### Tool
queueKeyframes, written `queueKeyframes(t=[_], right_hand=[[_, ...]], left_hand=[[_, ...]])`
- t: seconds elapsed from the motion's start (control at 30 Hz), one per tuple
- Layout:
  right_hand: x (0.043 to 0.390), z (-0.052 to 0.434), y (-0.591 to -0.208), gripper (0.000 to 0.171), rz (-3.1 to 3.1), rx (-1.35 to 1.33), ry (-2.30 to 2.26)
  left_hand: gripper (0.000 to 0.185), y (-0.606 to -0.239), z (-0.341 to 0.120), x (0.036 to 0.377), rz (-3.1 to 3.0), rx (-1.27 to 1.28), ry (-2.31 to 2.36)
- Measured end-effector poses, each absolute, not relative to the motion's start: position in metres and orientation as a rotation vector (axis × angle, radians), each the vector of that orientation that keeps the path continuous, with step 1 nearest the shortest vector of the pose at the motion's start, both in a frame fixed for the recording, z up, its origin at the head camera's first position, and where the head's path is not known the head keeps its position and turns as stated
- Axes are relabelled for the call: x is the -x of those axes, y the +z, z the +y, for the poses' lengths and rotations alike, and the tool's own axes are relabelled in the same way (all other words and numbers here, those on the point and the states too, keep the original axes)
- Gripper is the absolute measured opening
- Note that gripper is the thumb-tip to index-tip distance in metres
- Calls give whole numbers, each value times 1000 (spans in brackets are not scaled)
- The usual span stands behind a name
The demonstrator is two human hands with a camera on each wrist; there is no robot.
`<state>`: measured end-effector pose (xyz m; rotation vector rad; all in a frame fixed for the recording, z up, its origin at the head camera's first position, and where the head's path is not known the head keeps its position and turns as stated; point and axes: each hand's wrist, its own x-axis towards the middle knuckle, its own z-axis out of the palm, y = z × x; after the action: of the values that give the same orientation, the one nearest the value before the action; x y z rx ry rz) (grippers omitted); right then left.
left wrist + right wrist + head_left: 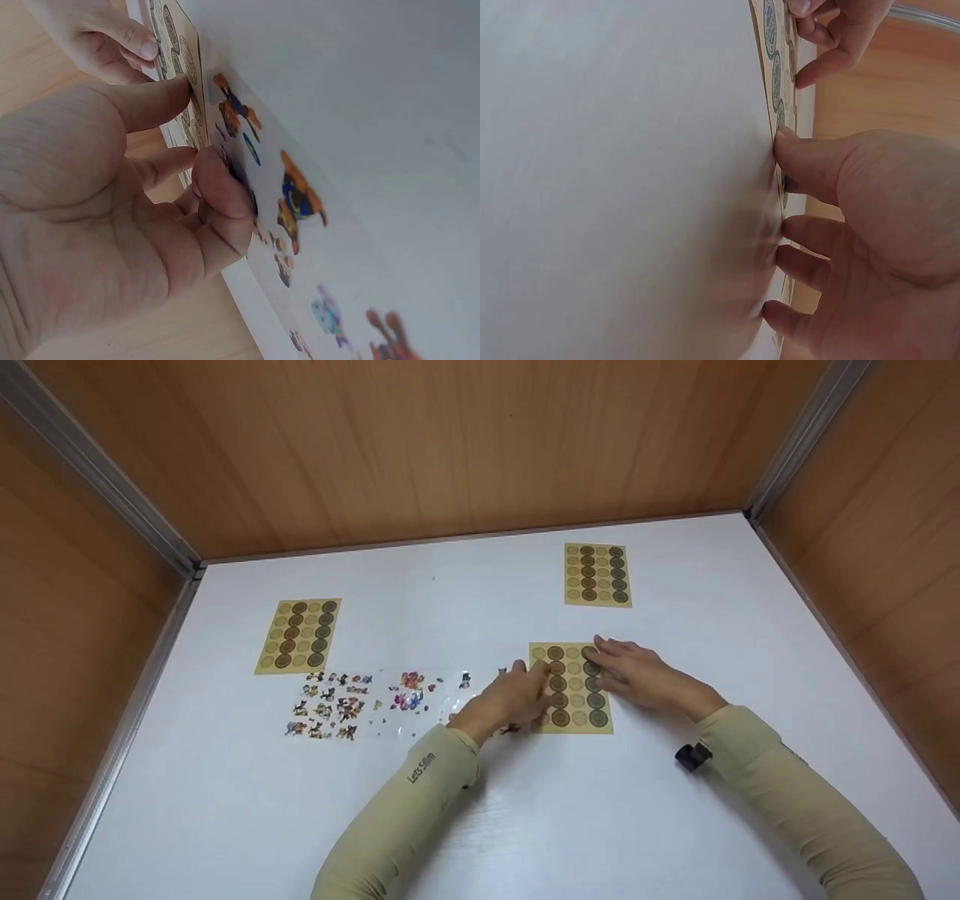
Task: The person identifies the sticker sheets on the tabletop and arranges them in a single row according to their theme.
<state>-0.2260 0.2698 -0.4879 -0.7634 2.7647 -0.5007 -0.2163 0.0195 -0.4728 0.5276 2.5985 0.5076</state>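
A yellow sheet of round brown stickers (574, 697) lies on the white table (570, 825), and both hands work on it. My left hand (536, 686) is at its left edge, thumb against the sheet (182, 52) and fingers curled, pinching there. My right hand (607, 664) presses the sheet's right side with spread, fairly straight fingers. In the right wrist view those fingertips (784, 139) bear on the sheet's edge (771, 45). What the left fingertips hold is too small to see.
A clear sheet of small cartoon stickers (352, 705) lies just left of my left hand, close up in the left wrist view (300, 199). Two more yellow sticker sheets lie at the left (298, 635) and far right (597, 574). Wooden walls enclose the table.
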Motion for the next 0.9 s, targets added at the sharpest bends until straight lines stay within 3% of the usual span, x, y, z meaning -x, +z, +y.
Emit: queueKeyframes(t=[0.6, 0.9], right_hand=[[228, 268, -484, 57, 2747, 727, -571], [236, 250, -476, 51, 2705, 683, -677]], left_hand=[[55, -473, 14, 215, 2629, -542, 578], [53, -460, -16, 219, 2678, -604, 645]])
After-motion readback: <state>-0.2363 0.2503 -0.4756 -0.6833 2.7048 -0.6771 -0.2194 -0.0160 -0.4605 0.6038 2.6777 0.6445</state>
